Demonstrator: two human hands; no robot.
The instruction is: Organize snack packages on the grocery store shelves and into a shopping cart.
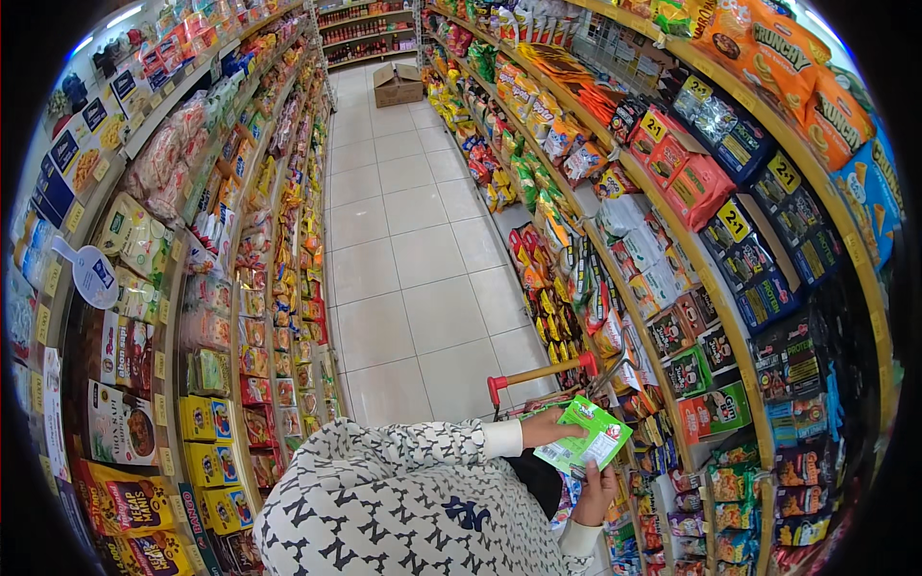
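A green snack packet (587, 435) with printed writing is held between both hands, in front of the person's body at the lower middle right. My left hand (545, 428) grips its left edge, with the thumb on the packet's face. My right hand (598, 493) pinches its lower right edge from below. The packet lies tilted, one broad face up. Just beyond the hands is a shopping basket or cart handle, a yellow bar (540, 372) with red ends. Its body is mostly hidden by the arms and packet.
Shelves of packaged food (209, 317) line the left side, and snack shelves (670, 252) rise close by on the right. Between them runs a pale tiled floor (425, 266). An opened cardboard box (397, 88) stands at the aisle's far end, before shelves of bottles (367, 32).
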